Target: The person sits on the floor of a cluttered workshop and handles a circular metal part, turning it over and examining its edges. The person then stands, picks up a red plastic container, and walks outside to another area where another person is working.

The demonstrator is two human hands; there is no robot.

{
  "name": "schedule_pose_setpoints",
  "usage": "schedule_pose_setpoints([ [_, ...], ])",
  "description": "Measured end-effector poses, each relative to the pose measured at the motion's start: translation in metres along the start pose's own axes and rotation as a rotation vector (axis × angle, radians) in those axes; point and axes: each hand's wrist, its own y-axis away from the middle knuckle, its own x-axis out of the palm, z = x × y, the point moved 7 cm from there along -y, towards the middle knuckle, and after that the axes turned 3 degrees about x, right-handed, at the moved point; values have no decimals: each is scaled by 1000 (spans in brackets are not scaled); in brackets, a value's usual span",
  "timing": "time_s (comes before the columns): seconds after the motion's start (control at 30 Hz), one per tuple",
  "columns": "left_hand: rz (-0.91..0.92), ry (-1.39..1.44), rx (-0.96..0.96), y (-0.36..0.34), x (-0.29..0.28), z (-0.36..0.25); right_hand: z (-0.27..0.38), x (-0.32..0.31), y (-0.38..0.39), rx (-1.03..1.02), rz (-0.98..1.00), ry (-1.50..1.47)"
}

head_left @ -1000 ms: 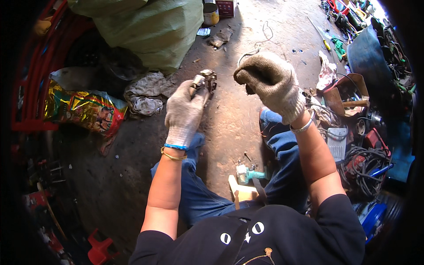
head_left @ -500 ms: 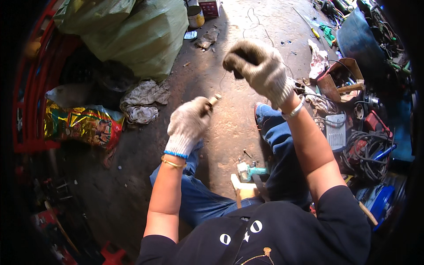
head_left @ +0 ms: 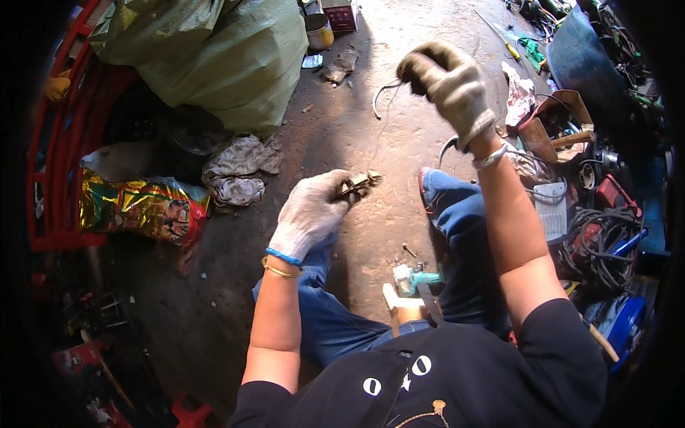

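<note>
A person sits on a stained concrete floor (head_left: 335, 128), seen from above by the head camera, with legs in blue jeans stretched forward. Both hands wear grey work gloves.

The left hand (head_left: 310, 212) is closed around a small brownish metal part (head_left: 359, 182), which sticks out from between the fingertips just above the left knee. The right hand (head_left: 446, 78) is raised higher and further away, well apart from the metal part. It is curled into a fist, and a thin bent wire (head_left: 383, 93) hangs out of its left side; what else it grips cannot be told.

The rest is placed relative to the metal part. Far to its upper left lies a large green sack (head_left: 221, 50), bulging and full, its contents hidden. Left of the part sits a crumpled grey rag (head_left: 239, 171), and further left a shiny gold and red foil bag (head_left: 146, 208), lying flat, its contents not visible. Behind that stands a red metal frame (head_left: 61, 157).

Above the part, near the top edge, is a small round can (head_left: 319, 30); what it holds cannot be seen. To the right of the part, beyond the right forearm, an open cardboard box (head_left: 553, 121) holds a wooden-handled tool, and below it lies a heap of black cables (head_left: 603, 239). Below the part, between the legs, lies a small teal and white tool (head_left: 414, 277) on the floor.
</note>
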Motion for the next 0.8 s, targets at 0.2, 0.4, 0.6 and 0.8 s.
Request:
schedule_pose_setpoints([
  [0.2, -437, 263, -416, 1, -36, 55, 22, 3, 27, 22, 202, -388],
  [0.4, -400, 1719, -222, 5, -32, 53, -5, -8, 4, 235, 96, -340],
  [0.6, 21, 98, -14, 4, -10, 2, -11, -20, -11, 104, -24, -303],
  [0.8, -374, -4, -453, 7, -44, 41, -6, -30, 0, 34, -76, -443],
])
